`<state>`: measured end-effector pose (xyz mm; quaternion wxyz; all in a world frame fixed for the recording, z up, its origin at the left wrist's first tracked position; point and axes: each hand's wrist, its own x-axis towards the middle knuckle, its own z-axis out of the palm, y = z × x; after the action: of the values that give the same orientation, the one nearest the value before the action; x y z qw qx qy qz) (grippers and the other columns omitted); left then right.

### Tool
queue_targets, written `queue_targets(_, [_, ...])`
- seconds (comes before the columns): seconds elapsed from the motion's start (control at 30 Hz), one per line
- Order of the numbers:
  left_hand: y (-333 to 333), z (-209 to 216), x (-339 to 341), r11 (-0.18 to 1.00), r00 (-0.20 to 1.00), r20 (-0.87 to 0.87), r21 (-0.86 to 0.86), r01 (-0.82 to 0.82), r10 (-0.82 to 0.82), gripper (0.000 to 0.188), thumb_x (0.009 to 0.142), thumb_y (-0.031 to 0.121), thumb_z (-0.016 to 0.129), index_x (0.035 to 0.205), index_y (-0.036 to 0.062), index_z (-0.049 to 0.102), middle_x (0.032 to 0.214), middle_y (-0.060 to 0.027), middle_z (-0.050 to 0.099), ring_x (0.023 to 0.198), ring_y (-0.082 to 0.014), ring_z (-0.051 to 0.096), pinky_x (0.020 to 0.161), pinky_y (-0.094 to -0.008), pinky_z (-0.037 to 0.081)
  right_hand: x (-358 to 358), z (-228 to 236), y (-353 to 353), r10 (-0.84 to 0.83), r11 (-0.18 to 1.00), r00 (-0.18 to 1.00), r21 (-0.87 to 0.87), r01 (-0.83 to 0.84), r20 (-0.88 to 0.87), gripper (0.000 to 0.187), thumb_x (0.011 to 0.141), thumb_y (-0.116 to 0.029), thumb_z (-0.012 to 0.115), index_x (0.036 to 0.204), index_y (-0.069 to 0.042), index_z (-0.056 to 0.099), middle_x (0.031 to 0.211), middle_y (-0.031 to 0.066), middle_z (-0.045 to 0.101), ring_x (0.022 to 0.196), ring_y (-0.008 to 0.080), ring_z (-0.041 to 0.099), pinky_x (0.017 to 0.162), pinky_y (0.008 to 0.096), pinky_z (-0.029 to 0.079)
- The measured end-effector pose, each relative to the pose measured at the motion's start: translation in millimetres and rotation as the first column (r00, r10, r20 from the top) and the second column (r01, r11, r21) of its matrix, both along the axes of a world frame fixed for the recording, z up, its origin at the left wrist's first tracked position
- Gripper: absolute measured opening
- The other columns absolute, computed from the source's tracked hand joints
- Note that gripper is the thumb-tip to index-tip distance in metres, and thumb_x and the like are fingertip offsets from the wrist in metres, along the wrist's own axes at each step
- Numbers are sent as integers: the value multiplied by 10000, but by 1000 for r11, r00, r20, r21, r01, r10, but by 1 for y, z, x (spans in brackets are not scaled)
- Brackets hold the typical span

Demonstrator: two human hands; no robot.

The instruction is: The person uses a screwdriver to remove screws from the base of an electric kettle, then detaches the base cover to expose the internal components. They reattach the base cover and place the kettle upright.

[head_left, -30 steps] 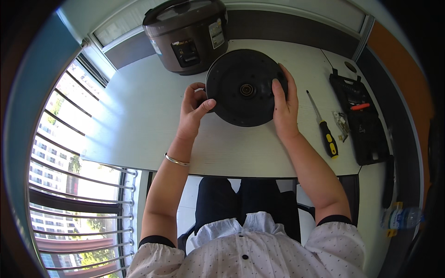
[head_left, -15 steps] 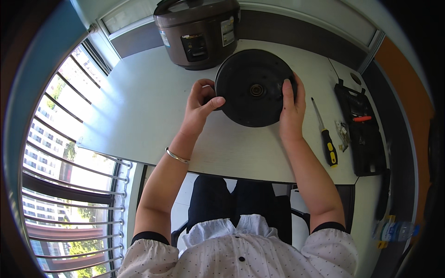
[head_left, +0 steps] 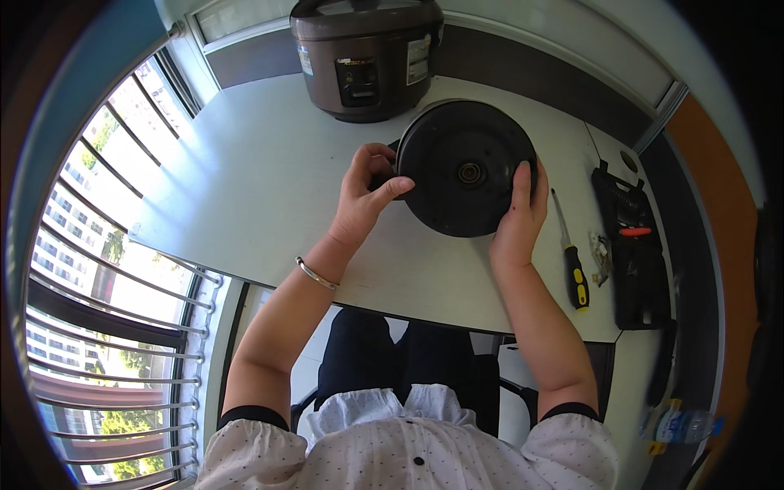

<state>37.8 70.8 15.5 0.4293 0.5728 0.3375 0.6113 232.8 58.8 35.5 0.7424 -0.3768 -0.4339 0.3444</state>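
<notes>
An electric kettle point(head_left: 445, 192) is turned so that its round black underside faces me, a ring-shaped brass-coloured socket at the centre. A thin pale rim shows along its upper left edge. At its left side my left hand point(head_left: 371, 184) is closed round a dark part that looks like the handle, mostly hidden by the fingers. My right hand point(head_left: 521, 208) clasps the right edge, thumb on the black base and fingers behind it. The kettle is tilted above the white table; whether it touches the table is hidden.
A brown rice cooker point(head_left: 367, 65) stands behind the kettle. On the right lie a black-and-yellow screwdriver point(head_left: 576, 269), small metal pieces point(head_left: 599, 257) and an open black tool case point(head_left: 637, 273) with a red tool. A plastic bottle point(head_left: 688, 426) is at the lower right; barred windows are on the left.
The whole view has shifted slightly, so the table items sit a little differently in the picture. The kettle is tilted slightly differently, showing more of its upper left rim. Both hands keep their hold.
</notes>
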Motion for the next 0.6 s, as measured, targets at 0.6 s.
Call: queue_targets(0.6, [2,2,-10,995,990,-105,26,95,-92,628,667,201,815,1116,11,419,828,-50,568,798,-129,524,748,-254,429,-4,-8,-3,-82,996,987,30,79,135,576,952,-438,461,1322,0,409,1270,136,478,1161,202,464,1020,297,338])
